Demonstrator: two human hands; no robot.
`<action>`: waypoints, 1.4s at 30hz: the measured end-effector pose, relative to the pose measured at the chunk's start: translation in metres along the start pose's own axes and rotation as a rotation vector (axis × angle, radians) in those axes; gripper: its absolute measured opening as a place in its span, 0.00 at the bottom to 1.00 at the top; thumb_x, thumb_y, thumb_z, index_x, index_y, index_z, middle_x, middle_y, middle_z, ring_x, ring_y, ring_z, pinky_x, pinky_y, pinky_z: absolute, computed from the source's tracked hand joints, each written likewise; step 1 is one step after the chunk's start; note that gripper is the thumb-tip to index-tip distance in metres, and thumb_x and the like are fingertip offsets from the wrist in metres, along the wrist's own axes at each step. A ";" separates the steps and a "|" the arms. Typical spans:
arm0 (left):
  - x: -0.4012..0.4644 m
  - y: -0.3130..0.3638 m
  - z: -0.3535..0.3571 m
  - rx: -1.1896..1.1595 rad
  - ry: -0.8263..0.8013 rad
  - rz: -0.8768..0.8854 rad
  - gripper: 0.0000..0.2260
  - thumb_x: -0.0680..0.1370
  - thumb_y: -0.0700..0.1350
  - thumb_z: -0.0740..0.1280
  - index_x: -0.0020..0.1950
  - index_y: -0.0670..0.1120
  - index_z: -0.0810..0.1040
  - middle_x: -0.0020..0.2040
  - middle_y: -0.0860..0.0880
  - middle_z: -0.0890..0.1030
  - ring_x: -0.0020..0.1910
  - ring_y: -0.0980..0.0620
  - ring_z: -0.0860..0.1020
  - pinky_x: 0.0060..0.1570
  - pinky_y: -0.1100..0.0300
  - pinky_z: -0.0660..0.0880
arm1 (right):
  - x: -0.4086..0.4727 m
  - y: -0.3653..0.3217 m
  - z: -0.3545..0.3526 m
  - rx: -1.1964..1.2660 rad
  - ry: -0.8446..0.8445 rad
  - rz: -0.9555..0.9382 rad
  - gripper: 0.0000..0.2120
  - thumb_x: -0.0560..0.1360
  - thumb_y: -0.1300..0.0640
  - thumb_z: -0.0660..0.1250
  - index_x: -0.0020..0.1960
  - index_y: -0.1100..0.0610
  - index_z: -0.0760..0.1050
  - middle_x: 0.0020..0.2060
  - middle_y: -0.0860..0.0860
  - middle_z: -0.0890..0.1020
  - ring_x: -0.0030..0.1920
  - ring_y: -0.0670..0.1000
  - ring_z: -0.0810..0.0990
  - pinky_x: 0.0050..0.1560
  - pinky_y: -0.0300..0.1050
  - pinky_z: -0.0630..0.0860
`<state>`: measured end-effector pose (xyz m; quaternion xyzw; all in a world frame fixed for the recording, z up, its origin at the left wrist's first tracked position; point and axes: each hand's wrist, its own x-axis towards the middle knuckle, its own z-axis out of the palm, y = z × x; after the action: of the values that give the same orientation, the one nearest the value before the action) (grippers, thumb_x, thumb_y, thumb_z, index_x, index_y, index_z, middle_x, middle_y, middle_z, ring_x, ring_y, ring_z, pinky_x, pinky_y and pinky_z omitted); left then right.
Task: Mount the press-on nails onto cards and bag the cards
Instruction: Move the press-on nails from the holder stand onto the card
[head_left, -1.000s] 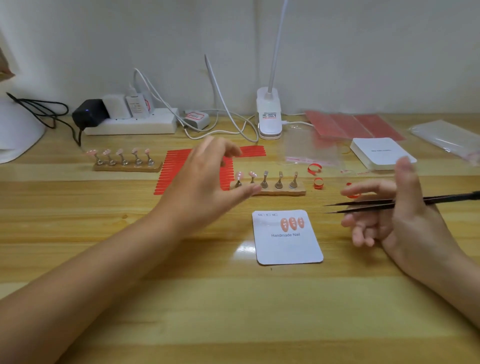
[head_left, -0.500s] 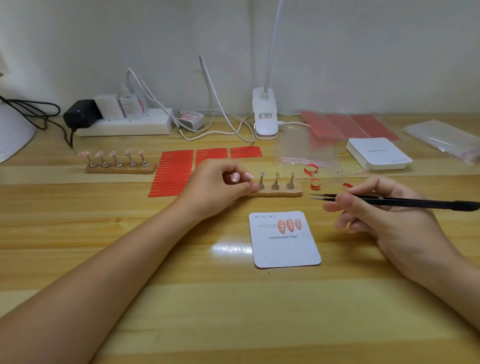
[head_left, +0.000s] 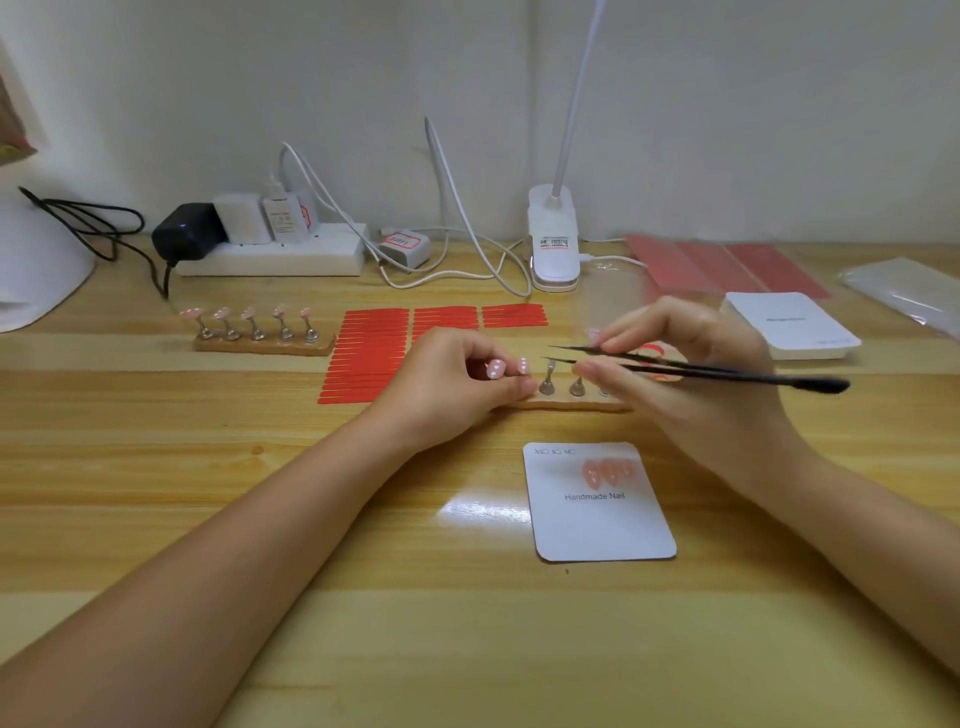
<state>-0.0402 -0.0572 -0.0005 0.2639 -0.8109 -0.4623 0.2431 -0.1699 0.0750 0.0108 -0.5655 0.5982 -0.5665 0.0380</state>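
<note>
Fingers of the left hand (head_left: 447, 384) curl at the near stand (head_left: 563, 402), beside two pink nails (head_left: 496, 369) on its pegs; whether they grip it, I cannot tell; right hand (head_left: 691, 374) pinches black tweezers (head_left: 691, 366) over the same stand; card (head_left: 597, 501) with three nails lies nearer on the table (head_left: 467, 649); second stand (head_left: 262, 340) sits far left beside red strips (head_left: 374, 353).
</note>
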 end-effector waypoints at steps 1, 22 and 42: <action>0.000 0.000 0.000 -0.003 0.001 -0.005 0.05 0.70 0.39 0.74 0.36 0.46 0.80 0.31 0.53 0.74 0.29 0.65 0.70 0.32 0.76 0.66 | -0.001 0.004 0.004 -0.051 0.005 -0.049 0.08 0.64 0.54 0.72 0.36 0.55 0.74 0.38 0.49 0.82 0.43 0.47 0.82 0.46 0.37 0.76; 0.000 0.003 0.000 0.017 -0.010 0.008 0.05 0.69 0.39 0.74 0.37 0.45 0.80 0.33 0.52 0.77 0.33 0.59 0.71 0.32 0.73 0.66 | 0.000 0.015 0.013 -0.088 -0.018 -0.210 0.08 0.66 0.57 0.74 0.37 0.55 0.75 0.37 0.52 0.82 0.41 0.47 0.80 0.45 0.32 0.73; -0.001 0.004 -0.001 0.025 -0.033 -0.004 0.06 0.68 0.41 0.75 0.35 0.48 0.79 0.37 0.44 0.77 0.35 0.55 0.71 0.33 0.64 0.65 | 0.004 0.010 0.014 0.147 0.034 0.008 0.05 0.66 0.54 0.71 0.36 0.49 0.76 0.33 0.43 0.82 0.36 0.41 0.80 0.33 0.29 0.73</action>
<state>-0.0399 -0.0557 0.0035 0.2609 -0.8198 -0.4572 0.2252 -0.1679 0.0602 0.0006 -0.5491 0.5577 -0.6184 0.0714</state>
